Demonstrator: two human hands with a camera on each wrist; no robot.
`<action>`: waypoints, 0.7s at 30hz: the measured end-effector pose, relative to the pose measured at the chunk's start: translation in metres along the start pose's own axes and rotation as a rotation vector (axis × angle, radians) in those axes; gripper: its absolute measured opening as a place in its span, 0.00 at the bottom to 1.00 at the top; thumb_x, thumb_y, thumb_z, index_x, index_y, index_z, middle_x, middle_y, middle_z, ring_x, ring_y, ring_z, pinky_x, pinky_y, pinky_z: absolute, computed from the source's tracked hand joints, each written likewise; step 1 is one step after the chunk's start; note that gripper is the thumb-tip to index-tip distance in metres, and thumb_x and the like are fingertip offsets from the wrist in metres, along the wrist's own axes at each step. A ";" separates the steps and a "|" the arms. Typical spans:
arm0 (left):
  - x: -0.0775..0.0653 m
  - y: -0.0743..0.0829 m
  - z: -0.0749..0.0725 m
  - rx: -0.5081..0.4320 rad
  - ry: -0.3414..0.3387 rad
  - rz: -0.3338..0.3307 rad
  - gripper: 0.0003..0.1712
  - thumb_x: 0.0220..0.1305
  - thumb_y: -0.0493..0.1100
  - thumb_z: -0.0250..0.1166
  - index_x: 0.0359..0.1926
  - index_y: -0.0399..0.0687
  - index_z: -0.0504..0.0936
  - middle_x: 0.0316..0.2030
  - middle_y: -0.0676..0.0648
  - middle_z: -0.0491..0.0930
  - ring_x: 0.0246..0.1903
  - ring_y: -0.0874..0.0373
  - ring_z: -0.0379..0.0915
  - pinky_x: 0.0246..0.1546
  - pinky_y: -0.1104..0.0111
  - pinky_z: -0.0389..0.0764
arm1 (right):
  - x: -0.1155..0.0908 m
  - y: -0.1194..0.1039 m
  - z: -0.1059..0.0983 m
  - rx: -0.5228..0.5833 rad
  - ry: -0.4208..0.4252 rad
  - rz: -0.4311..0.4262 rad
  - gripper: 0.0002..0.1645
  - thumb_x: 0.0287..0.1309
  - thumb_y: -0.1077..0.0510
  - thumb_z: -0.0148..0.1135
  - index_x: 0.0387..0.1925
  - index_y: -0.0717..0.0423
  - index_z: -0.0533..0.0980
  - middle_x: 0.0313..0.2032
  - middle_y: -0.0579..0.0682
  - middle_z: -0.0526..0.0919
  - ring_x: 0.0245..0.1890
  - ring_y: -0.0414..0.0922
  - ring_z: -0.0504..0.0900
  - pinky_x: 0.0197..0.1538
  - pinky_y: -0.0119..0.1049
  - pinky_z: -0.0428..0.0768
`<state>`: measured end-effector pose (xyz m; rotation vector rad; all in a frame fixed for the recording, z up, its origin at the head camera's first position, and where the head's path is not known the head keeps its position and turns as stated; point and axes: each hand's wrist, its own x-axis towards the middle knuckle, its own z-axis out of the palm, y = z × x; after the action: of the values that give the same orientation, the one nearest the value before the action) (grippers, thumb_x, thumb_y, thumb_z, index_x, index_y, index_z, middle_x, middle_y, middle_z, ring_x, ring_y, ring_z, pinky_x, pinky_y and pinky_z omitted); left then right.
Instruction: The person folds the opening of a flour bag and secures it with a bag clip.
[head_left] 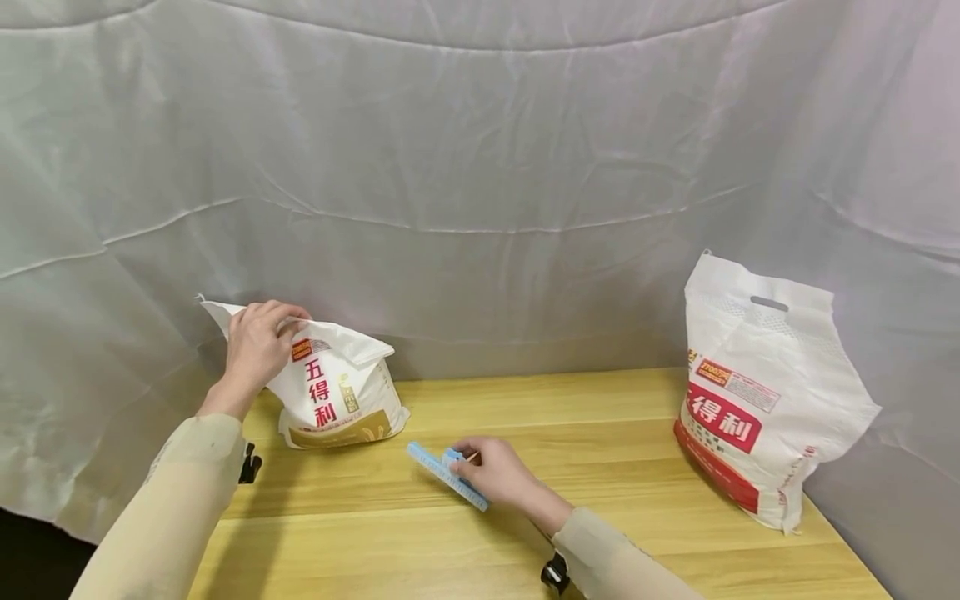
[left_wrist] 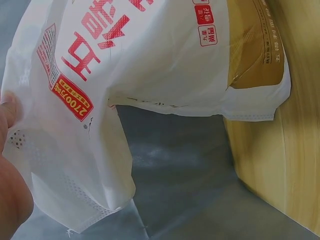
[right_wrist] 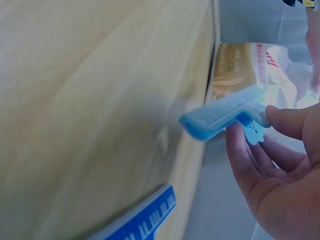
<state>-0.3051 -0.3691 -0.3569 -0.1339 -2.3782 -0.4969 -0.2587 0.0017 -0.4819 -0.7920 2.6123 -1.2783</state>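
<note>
The left grip point(head_left: 262, 346) pinches the top of the likely heavy, floppy bag point(head_left: 345, 390) on the worktop's point(head_left: 360, 500) left, while the right grip point(head_left: 501, 475) pinches the probably light, stiff clip point(head_left: 447, 477) over the middle, best held by its handle point(right_wrist: 256, 114).

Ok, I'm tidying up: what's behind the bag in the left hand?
The grey curtain shows above and beside the bag; whatever the bag itself covers can't be seen.
</note>
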 end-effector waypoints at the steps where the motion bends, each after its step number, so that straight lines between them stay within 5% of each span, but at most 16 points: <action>1: 0.000 0.000 0.000 0.000 0.003 0.000 0.05 0.64 0.36 0.61 0.38 0.49 0.82 0.42 0.45 0.80 0.48 0.45 0.65 0.59 0.45 0.53 | 0.001 -0.002 -0.001 0.004 0.010 -0.008 0.17 0.61 0.54 0.61 0.50 0.55 0.78 0.41 0.47 0.82 0.35 0.39 0.78 0.33 0.30 0.78; 21: 0.001 -0.002 0.001 -0.026 0.054 -0.008 0.05 0.62 0.38 0.63 0.39 0.49 0.83 0.42 0.46 0.81 0.46 0.47 0.67 0.61 0.46 0.54 | 0.032 -0.046 -0.029 0.115 0.280 -0.180 0.16 0.59 0.58 0.63 0.50 0.54 0.78 0.43 0.49 0.82 0.41 0.43 0.82 0.42 0.30 0.81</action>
<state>-0.3066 -0.3706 -0.3574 -0.1212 -2.3215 -0.5289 -0.2774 -0.0174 -0.4241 -0.9048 2.6931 -1.6857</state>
